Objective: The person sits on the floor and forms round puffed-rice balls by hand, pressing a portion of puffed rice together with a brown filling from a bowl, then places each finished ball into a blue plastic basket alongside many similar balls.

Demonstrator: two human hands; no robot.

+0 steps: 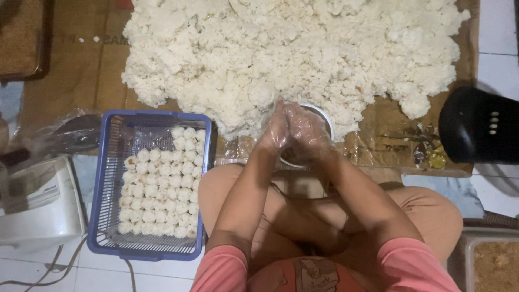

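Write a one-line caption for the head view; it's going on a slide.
Gloved left hand and right hand pressed together above a white bowl, between rice heap and blue basket of balls.

To your left sits a blue plastic mesh basket [105, 184] lined with rows of small white rice balls [162, 186]. Further left you have a white plastic appliance [38, 203] on the floor. A black rounded object [478, 127] lies at your right, and a metal tray of brown crumbs [494, 265] sits near right.

head view, straight down, close overhead.
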